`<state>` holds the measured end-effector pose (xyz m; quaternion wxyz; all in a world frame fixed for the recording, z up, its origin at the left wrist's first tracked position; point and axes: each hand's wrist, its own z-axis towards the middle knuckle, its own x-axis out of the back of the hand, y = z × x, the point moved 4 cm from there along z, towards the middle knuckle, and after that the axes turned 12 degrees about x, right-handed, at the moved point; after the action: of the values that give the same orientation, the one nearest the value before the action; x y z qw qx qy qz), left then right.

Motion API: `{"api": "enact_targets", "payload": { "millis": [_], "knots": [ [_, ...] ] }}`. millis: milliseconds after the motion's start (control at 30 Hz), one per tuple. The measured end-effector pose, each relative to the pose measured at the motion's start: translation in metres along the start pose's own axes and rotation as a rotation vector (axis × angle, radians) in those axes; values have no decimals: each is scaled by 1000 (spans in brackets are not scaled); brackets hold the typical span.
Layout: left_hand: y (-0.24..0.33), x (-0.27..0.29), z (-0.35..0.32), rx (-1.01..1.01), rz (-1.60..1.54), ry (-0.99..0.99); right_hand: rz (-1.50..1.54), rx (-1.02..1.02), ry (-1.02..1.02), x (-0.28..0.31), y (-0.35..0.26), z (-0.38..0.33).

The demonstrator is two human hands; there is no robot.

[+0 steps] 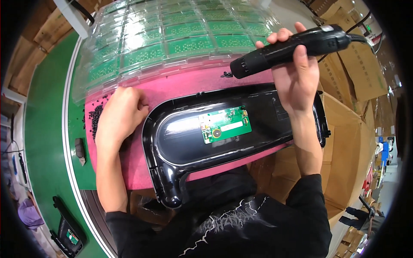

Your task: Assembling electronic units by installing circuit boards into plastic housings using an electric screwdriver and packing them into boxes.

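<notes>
My right hand (297, 81) is wrapped round a black electric screwdriver (292, 48), raised over the right part of the work surface. A few small black screws (227, 74) cluster at its tip. My left hand (121, 112) is closed, fingers curled under, beside a heap of black screws (97, 114); whether anything is in the fingers is hidden. Between my forearms lies a glossy black plastic housing (180, 148), its hollow side up. Inside it rests a green circuit board (226, 124) with a round black part and a white label.
Clear plastic trays (172, 32) of green circuit boards span the back of the pink mat (202, 79). A dark block-shaped tool (80, 150) lies on the green table (49, 112) at left. Another black housing (68, 232) is at lower left. An open cardboard box (344, 155) stands at right.
</notes>
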<state>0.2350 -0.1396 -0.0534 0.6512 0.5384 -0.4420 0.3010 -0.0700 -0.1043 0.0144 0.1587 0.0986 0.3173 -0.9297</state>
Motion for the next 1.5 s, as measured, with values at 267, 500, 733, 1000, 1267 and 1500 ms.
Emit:
{"api": "enact_targets", "payload": {
  "millis": [267,500,733,1000,1267,1500],
  "knots": [
    [47,11,-19,-152,-765,-93,163,25,10,-33,-35,-17],
    [78,-21,-34,-265,-821,-288,284,9,-87,-56,-46,-24],
    [82,-25,-37,-417,-724,-215,243,21,-178,-71,-44,-29],
    [83,-29,-42,-451,-579,-140,209,2,-290,-83,-41,-30],
    [84,-25,-42,-504,-529,4,94,5,-305,-72,-37,-37],
    [80,-28,-38,-453,-509,48,-249,-28,-115,-41,-32,-30]
  ]
}}
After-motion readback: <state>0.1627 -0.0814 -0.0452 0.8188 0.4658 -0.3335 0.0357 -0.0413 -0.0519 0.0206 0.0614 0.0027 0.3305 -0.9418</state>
